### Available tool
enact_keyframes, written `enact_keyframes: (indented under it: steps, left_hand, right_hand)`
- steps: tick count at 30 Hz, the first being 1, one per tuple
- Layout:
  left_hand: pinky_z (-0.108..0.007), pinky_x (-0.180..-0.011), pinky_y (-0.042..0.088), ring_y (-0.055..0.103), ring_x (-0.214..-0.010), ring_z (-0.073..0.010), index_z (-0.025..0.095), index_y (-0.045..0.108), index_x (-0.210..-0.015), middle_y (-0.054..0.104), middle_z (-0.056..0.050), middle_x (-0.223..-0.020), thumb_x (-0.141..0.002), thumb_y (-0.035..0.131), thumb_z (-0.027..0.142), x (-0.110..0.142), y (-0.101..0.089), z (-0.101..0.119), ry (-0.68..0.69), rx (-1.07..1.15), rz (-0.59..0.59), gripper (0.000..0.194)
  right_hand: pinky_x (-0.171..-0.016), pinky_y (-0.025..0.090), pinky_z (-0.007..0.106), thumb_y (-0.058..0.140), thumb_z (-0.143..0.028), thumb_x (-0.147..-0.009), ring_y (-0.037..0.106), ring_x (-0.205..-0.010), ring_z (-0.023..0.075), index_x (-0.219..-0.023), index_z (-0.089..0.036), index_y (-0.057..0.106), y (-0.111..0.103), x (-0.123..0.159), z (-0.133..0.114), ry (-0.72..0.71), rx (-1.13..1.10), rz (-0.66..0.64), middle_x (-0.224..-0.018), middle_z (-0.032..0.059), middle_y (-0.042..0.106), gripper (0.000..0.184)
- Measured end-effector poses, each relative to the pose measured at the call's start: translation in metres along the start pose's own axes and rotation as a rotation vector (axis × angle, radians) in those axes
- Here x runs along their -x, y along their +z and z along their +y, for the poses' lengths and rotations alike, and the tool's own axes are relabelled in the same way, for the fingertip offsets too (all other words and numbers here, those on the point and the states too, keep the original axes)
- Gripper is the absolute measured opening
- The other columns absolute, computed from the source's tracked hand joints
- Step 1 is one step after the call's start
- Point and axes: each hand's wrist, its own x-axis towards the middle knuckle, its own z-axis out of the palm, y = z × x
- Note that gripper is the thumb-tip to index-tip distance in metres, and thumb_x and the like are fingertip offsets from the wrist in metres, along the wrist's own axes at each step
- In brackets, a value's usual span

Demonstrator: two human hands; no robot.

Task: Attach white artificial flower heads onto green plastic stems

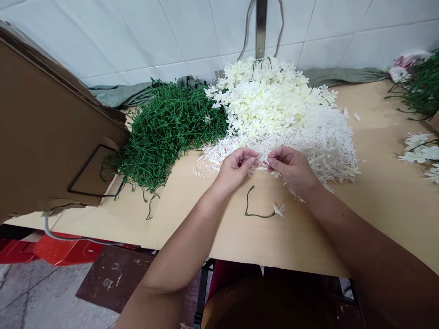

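Note:
My left hand (236, 168) is closed in a pinch at the front edge of a heap of thin white plastic flower stamens (331, 137); what its fingertips hold, if anything, is too small to make out. Close beside it, my right hand (291, 168) pinches a small white stamen piece between thumb and forefinger. Below both hands lies a green artificial stem (258, 215) with a white stamen tuft on one end. White artificial flower petals (267, 98) are heaped behind the stamens. To the left spreads a pile of green plastic stems (174, 121).
A tall cardboard box (51, 123) stands at the left, with a black wire frame (85, 169) against it. More white flowers (420, 148) and green stems (420, 84) lie at the right. Grey-green cloth (346, 76) runs along the tiled wall. Red plastic items (68, 249) sit below the table.

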Motion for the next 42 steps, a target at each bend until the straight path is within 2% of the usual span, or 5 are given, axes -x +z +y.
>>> enact_keyframes:
  steps: [16, 22, 29, 36, 42]
  left_hand:
    - [-0.023, -0.06, 0.036, 0.046, -0.062, -0.0085, 0.015, 0.058, -0.077, 0.055, 0.001, -0.068, -0.077, 0.062, 0.028, 0.005, -0.004, 0.003, 0.169, -0.318, -0.076, 0.013]
    - [-0.023, -0.059, 0.033, 0.046, -0.061, -0.0088, 0.016, 0.056, -0.067, 0.058, 0.001, -0.069, -0.07, 0.068, 0.043, 0.013, -0.033, 0.026, -0.098, -0.877, -0.613, 0.029]
    - [-0.027, -0.06, 0.03, 0.049, -0.067, -0.0139, 0.018, 0.061, -0.077, 0.062, -0.002, -0.077, -0.076, 0.057, 0.027, 0.02, -0.008, 0.029, -0.136, -1.167, -0.509, 0.01]
    - [-0.024, -0.06, 0.032, 0.044, -0.061, -0.0094, 0.017, 0.054, -0.081, 0.054, 0.002, -0.068, -0.079, 0.051, 0.023, 0.016, -0.017, 0.009, 0.035, -0.806, -0.396, 0.007]
    - [-0.023, -0.06, 0.034, 0.043, -0.061, -0.007, 0.014, 0.056, -0.083, 0.052, 0.002, -0.067, -0.077, 0.056, 0.024, 0.006, -0.015, -0.003, -0.065, -0.344, -0.309, 0.012]
  right_hand:
    - [-0.051, 0.044, 0.023, 0.088, -0.041, -0.043, 0.051, -0.05, 0.0062, -0.07, -0.018, 0.063, 0.005, 0.004, -0.008, 0.229, -0.171, -0.082, -0.056, -0.0051, 0.058, 0.044]
    - [-0.052, 0.039, 0.024, 0.087, -0.036, -0.045, 0.048, -0.05, 0.006, -0.063, -0.018, 0.061, -0.002, 0.003, -0.013, 0.161, -0.105, -0.081, -0.056, -0.0053, 0.056, 0.037]
    - [-0.056, 0.036, 0.024, 0.08, -0.035, -0.058, 0.047, -0.054, 0.0068, -0.07, -0.017, 0.062, -0.002, 0.007, -0.007, 0.159, -0.004, -0.184, -0.058, -0.0045, 0.055, 0.029]
    - [-0.061, 0.038, 0.025, 0.08, -0.038, -0.058, 0.049, -0.058, 0.0075, -0.07, -0.016, 0.062, -0.003, 0.008, -0.006, 0.202, -0.006, -0.223, -0.061, -0.0036, 0.056, 0.031]
    - [-0.063, 0.045, 0.026, 0.085, -0.045, -0.05, 0.054, -0.059, 0.0079, -0.068, -0.017, 0.063, -0.003, 0.006, -0.002, 0.252, -0.058, -0.209, -0.065, -0.0032, 0.058, 0.04]
